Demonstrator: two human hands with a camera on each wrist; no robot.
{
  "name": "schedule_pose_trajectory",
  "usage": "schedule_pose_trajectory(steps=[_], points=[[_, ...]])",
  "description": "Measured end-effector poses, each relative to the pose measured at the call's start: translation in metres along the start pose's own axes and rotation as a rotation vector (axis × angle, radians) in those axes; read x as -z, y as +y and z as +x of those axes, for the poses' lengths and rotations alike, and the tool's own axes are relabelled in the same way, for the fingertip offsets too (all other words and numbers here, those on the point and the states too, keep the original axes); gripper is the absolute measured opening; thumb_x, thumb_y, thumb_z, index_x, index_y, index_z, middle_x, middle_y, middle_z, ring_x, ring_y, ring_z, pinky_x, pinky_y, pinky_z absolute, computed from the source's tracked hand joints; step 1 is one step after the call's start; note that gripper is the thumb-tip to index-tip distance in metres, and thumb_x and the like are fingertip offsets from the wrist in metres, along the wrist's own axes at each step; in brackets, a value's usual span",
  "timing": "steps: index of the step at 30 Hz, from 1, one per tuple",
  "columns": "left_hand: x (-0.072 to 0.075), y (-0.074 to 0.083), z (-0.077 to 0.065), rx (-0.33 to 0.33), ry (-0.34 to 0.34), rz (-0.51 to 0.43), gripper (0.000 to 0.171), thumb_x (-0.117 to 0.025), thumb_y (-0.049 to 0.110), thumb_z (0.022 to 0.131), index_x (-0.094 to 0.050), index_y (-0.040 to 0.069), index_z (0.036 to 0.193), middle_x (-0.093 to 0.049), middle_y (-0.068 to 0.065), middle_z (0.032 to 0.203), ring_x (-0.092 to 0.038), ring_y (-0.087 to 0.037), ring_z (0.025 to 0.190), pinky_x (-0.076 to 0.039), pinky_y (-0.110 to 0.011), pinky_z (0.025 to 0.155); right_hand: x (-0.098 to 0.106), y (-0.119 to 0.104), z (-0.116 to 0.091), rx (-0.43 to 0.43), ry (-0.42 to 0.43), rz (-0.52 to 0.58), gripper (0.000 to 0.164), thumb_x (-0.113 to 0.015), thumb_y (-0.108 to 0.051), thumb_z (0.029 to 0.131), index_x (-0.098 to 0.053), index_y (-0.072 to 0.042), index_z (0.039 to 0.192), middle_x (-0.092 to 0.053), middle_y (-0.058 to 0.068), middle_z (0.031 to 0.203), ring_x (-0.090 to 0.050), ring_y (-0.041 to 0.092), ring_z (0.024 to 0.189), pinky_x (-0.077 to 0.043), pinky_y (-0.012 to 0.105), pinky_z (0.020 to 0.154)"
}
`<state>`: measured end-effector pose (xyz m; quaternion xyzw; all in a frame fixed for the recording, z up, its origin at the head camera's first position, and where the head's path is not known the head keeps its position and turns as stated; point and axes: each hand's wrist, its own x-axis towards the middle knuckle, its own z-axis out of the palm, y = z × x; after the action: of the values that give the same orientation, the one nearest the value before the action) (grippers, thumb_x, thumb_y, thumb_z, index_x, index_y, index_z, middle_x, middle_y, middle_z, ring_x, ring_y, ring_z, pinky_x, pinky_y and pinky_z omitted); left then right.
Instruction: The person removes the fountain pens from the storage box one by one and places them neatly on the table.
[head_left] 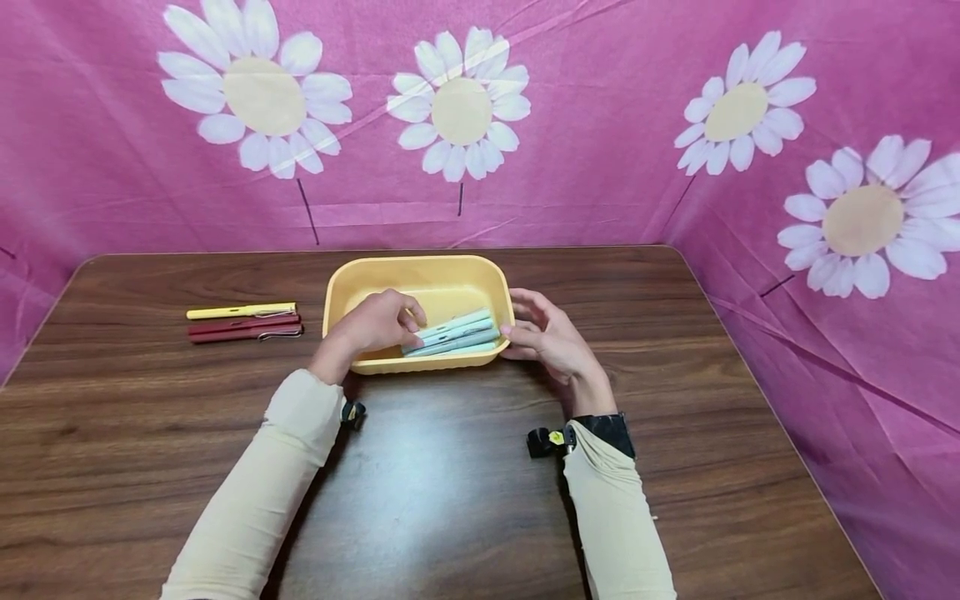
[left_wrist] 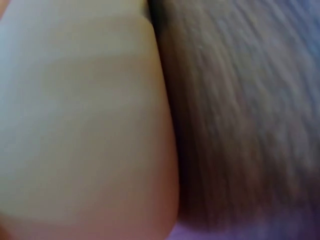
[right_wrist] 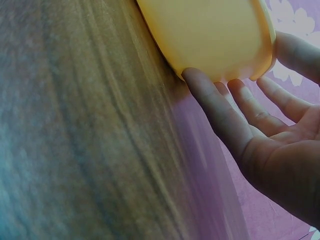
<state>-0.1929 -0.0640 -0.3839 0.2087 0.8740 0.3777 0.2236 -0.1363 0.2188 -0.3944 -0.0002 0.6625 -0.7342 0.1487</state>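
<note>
A yellow plastic bin (head_left: 416,263) stands toward the back of the table, with several light-blue pens (head_left: 459,333) lying slantwise in its right half. Reaching over its left side, my left hand (head_left: 375,321) has curled fingers and pinches a light-blue pen at the left end of the bunch. My right hand (head_left: 555,337) rests against the bin's right end, thumb at the rim and the other fingers spread along the outer wall. In the right wrist view those fingertips (right_wrist: 197,80) touch the bin's yellow wall (right_wrist: 215,40).
Left of the bin, a yellow pen (head_left: 240,312) and two dark red pens (head_left: 243,328) lie side by side on the wooden table (head_left: 420,500). A pink cloth (head_left: 585,167) with large daisies hangs behind and along the right side.
</note>
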Motion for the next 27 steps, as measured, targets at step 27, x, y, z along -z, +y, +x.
schedule_pose_trajectory(steps=[27], points=[[0.0029, -0.0017, -0.0047, -0.021, 0.162, -0.219, 0.017, -0.078, 0.005, 0.088, -0.078, -0.001, 0.104, -0.076, -0.008, 0.096, -0.065, -0.019, 0.088, -0.052, -0.033, 0.080, 0.0009, 0.0004, -0.0005, 0.006, -0.001, 0.006, 0.064, -0.062, 0.010, 0.094, -0.037, -0.004, 0.152, -0.044, 0.024, 0.147, -0.054, 0.041, 0.124, -0.058, 0.047, 0.086]])
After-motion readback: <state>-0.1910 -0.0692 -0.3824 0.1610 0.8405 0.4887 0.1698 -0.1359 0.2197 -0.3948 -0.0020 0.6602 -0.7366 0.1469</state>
